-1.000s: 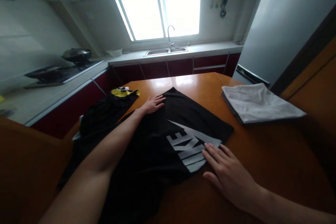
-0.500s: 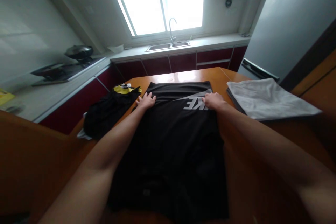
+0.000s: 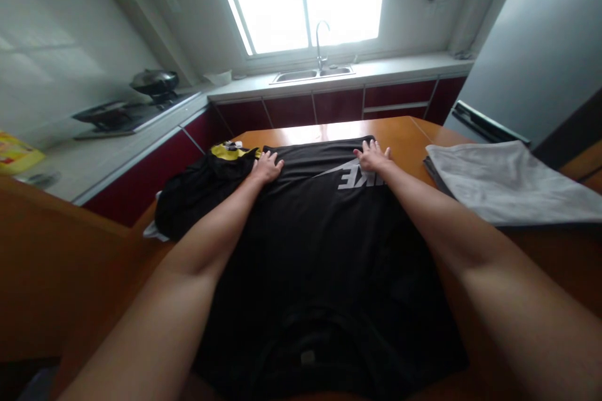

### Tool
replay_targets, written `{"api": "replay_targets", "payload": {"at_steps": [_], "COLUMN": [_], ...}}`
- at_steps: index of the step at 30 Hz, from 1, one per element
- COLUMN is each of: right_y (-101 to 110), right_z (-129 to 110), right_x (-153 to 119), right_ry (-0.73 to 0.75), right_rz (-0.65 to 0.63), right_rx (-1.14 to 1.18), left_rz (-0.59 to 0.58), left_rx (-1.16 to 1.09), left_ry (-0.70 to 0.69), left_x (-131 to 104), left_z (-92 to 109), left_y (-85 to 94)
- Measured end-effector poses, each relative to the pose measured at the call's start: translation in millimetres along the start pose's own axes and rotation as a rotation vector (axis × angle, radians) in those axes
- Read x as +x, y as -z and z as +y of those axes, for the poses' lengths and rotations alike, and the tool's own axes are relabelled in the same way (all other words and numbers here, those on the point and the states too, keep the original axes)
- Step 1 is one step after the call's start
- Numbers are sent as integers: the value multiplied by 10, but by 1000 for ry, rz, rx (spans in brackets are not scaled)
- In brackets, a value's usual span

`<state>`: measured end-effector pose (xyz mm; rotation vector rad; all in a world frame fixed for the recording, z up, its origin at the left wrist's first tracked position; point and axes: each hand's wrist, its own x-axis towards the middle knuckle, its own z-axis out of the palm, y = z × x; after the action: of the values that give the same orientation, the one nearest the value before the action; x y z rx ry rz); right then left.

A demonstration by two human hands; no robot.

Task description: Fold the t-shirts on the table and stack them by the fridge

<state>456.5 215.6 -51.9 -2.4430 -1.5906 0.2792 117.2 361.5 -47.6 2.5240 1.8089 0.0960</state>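
A black T-shirt [image 3: 310, 232] lies spread flat on the wooden table, its neckline nearest me and grey printed lettering close to its far hem. On its far left corner rests my left hand [image 3: 267, 168], fingers stretched out over the cloth. My right hand [image 3: 373, 156] lies with fingers spread on the far right corner, beside the lettering and partly covering it. Neither hand grips the fabric. Just left of my left hand is a heap of black and yellow clothing [image 3: 202, 191], which touches the shirt's edge.
Folded grey-white cloth [image 3: 508, 182] lies at the right of the wooden table [image 3: 399, 131]. Beyond stand a counter with a sink [image 3: 310, 74] and tap, and a stove with pans [image 3: 155, 83] at the left. A fridge [image 3: 540, 44] rises at the right.
Both hands have slid toward the shirt's far corners, and my right hand's fingers have spread. The shirt's near part looks spread wider. The camera view has shifted slightly.
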Motion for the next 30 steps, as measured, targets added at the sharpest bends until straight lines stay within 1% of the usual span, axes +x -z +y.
{"api": "replay_targets", "payload": {"at_steps": [2,4,6,7,9,11,13,15,16,18,20,22,23,25,26,28,30], "right_y": [-30,-34,-10,10,61,123,191,259,288,323,313,255,213,114,64,-20,-70], "right_z": [26,84,143,160,150,66,-85,-267,-354,-486,-535,-500,-462,-368,-320,-232,-155], "right_x": [118,219,294,316,308,202,-32,-405,-638,-1163,-1703,-2189,-2398,-2745,-2888,-3129,-3322], "right_ry": [-50,-35,0,10,27,65,143,238,279,402,534,630,643,634,643,708,799], "right_rz": [-49,-54,-50,-40,5,69,107,124,143,173,174,140,121,129,145,150,88], "right_rx": [-22,-46,-35,-19,18,38,30,15,21,44,66,104,131,164,168,154,129], "left_rz": [-27,-61,-69,-52,27,118,166,167,167,127,112,146,150,166,166,143,88], "left_rx": [-11,-24,-43,-51,-53,-34,-13,-17,-38,-64,-74,-96,-105,-122,-129,-136,-136], "left_ry": [29,39,15,-3,-53,-130,-225,-316,-346,-429,-503,-504,-497,-475,-476,-507,-558], "left_x": [89,160,195,190,123,-40,-316,-708,-944,-1467,-2011,-2510,-2727,-3077,-3211,-3410,-3545], "left_z": [-25,-60,-92,-99,-84,-28,51,123,147,159,129,75,45,-5,-22,-40,-44], "left_y": [-44,-64,-55,-42,-2,53,118,179,202,224,206,161,136,99,91,98,128]}}
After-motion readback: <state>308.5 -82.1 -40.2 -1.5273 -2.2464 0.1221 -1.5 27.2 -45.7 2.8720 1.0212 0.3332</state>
